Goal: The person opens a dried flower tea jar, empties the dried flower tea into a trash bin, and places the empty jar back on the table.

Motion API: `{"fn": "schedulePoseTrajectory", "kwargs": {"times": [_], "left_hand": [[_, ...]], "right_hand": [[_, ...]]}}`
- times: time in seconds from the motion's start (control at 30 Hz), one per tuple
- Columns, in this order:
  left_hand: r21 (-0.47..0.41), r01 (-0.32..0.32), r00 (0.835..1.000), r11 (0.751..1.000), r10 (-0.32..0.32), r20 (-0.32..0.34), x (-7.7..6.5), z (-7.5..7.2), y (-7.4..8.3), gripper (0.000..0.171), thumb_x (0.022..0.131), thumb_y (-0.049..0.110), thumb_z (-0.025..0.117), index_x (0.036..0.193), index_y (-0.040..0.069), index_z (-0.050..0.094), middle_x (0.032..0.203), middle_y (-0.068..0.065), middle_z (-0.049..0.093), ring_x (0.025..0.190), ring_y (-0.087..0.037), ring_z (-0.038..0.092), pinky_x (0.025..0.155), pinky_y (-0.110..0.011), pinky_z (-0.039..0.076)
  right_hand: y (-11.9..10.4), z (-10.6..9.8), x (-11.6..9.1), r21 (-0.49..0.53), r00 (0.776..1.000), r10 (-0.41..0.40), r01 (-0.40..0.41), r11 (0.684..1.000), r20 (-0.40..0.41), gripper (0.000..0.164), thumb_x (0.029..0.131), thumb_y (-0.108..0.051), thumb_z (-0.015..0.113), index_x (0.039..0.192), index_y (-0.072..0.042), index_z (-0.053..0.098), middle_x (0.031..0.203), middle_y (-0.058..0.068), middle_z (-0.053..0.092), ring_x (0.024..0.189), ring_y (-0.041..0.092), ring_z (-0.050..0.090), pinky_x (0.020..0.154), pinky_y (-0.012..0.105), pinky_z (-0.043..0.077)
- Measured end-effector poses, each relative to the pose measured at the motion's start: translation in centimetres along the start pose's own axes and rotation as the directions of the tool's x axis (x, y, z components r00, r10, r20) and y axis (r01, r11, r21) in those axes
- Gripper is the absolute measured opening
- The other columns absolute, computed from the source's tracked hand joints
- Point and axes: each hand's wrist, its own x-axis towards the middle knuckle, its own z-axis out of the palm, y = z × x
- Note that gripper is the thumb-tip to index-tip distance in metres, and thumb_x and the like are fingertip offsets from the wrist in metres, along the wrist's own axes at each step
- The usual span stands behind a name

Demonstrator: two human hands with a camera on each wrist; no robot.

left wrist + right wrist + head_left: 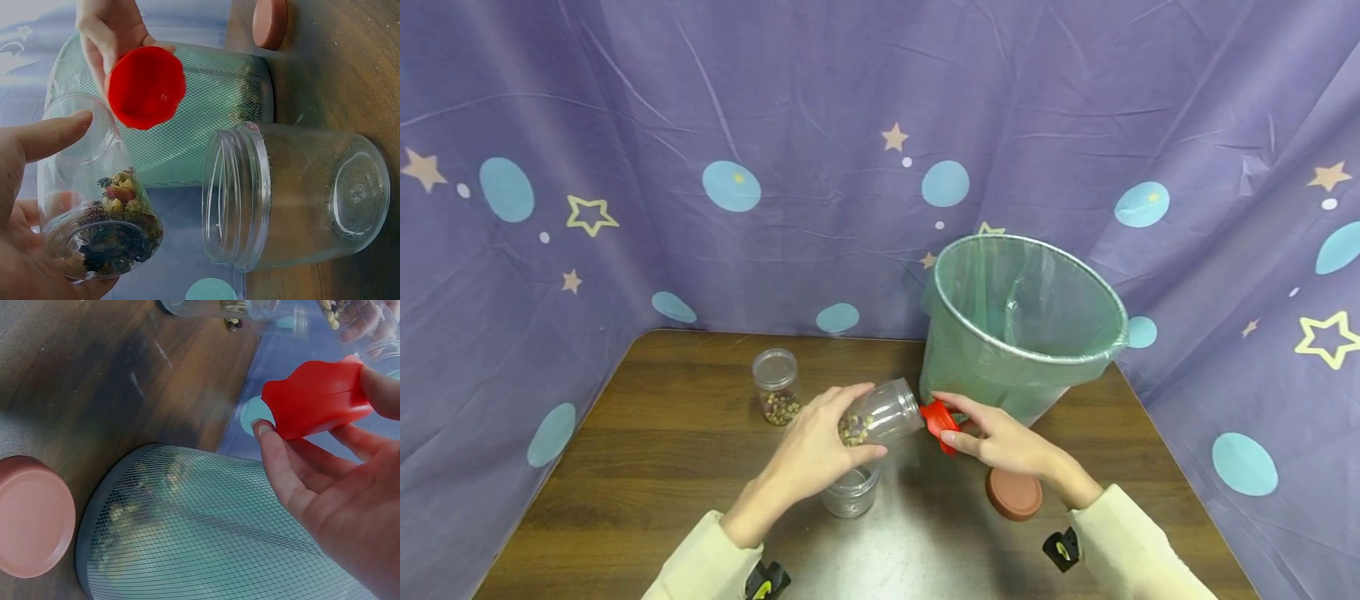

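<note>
My left hand (812, 442) grips a clear jar (887, 410) tilted on its side, its mouth toward the right. Dried flowers (119, 240) lie at the bottom end of that jar. Between thumb and fingers, my right hand (1000, 437) pinches a red cup-shaped piece (940, 423) with a wavy rim. The red piece is close to the mouth of the held jar; whether they touch I cannot tell. Below the left hand an open, wide-mouthed clear jar (852, 497) stands on the table, partly hidden in the head view.
A mesh bin (977, 375) lined with a green bag stands at the back right, with bits showing through its mesh. At the back left is another clear jar (775, 379) with dried flowers. A reddish-brown round lid (1015, 493) lies near the right wrist on the wooden table (647, 467).
</note>
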Motion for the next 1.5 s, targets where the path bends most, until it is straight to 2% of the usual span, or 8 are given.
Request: {"fn": "schedulePoseTrajectory", "kwargs": {"times": [0.2,0.5,0.7,0.83,0.97,1.2,1.5], "left_hand": [[0.000,0.010,1.000,1.000,-0.010,0.010,0.0,0.0,0.1,0.077,0.068,0.036,0.088,0.137,0.023,0.056,0.124,-0.003,0.066,0.110,-0.022,0.064,0.090,-0.044,0.052],[0.004,0.020,1.000,1.000,-0.020,0.016,0.1,-0.1,0.1,0.078,0.068,0.035,0.088,0.138,0.024,0.055,0.126,-0.005,0.066,0.109,-0.024,0.064,0.090,-0.045,0.052],[0.004,0.026,1.000,1.000,-0.026,0.015,0.0,0.0,0.0,0.078,0.069,0.037,0.088,0.139,0.024,0.055,0.126,-0.004,0.066,0.110,-0.025,0.064,0.092,-0.047,0.052],[0.006,0.023,1.000,1.000,-0.023,0.009,0.0,0.0,0.0,0.079,0.068,0.037,0.088,0.139,0.024,0.055,0.127,-0.004,0.066,0.111,-0.025,0.064,0.092,-0.047,0.052],[0.001,0.026,1.000,1.000,-0.026,0.013,0.0,-0.1,0.2,0.080,0.068,0.038,0.088,0.139,0.025,0.054,0.128,-0.004,0.065,0.112,-0.025,0.064,0.094,-0.047,0.051],[-0.016,0.041,0.999,0.999,-0.040,0.034,0.0,-0.1,0.2,0.083,0.068,0.039,0.088,0.141,0.025,0.052,0.130,-0.004,0.064,0.115,-0.026,0.063,0.098,-0.050,0.050],[-0.012,0.032,0.999,0.999,-0.032,0.028,-0.1,0.0,0.2,0.082,0.068,0.039,0.087,0.141,0.024,0.053,0.130,-0.004,0.064,0.116,-0.027,0.062,0.099,-0.051,0.048]], "right_hand": [[0.7,0.5,0.1,-0.010,0.999,-0.015,0.015,1.000,0.048,0.058,0.098,-0.032,0.060,0.147,-0.006,0.043,0.116,0.007,0.068,0.103,0.018,0.064,0.083,0.026,0.052],[1.4,1.0,0.2,-0.056,0.995,0.042,-0.037,0.998,0.095,0.058,0.096,-0.029,0.062,0.146,-0.008,0.044,0.109,0.007,0.068,0.094,0.015,0.063,0.079,0.025,0.050],[1.9,1.6,0.1,-0.142,0.995,0.031,-0.018,0.990,0.092,0.058,0.096,-0.030,0.061,0.145,-0.005,0.045,0.114,0.007,0.067,0.096,0.014,0.062,0.085,0.034,0.051],[2.2,2.1,0.1,-0.214,0.995,0.037,-0.018,0.977,0.089,0.057,0.095,-0.031,0.061,0.144,-0.006,0.047,0.125,0.010,0.064,0.108,0.020,0.061,0.095,0.042,0.050],[2.3,2.7,-0.1,-0.225,0.990,0.080,-0.053,0.973,0.113,0.057,0.094,-0.029,0.063,0.144,-0.006,0.047,0.130,0.014,0.062,0.115,0.026,0.060,0.099,0.049,0.048],[2.7,3.5,-0.4,-0.249,0.980,0.144,-0.108,0.963,0.134,0.058,0.092,-0.029,0.067,0.143,-0.008,0.049,0.119,0.012,0.063,0.105,0.023,0.061,0.091,0.046,0.050],[3.7,4.1,-0.3,-0.283,0.974,0.172,-0.126,0.951,0.145,0.060,0.087,-0.033,0.072,0.140,-0.010,0.053,0.117,0.010,0.065,0.102,0.021,0.061,0.088,0.044,0.050]]}}
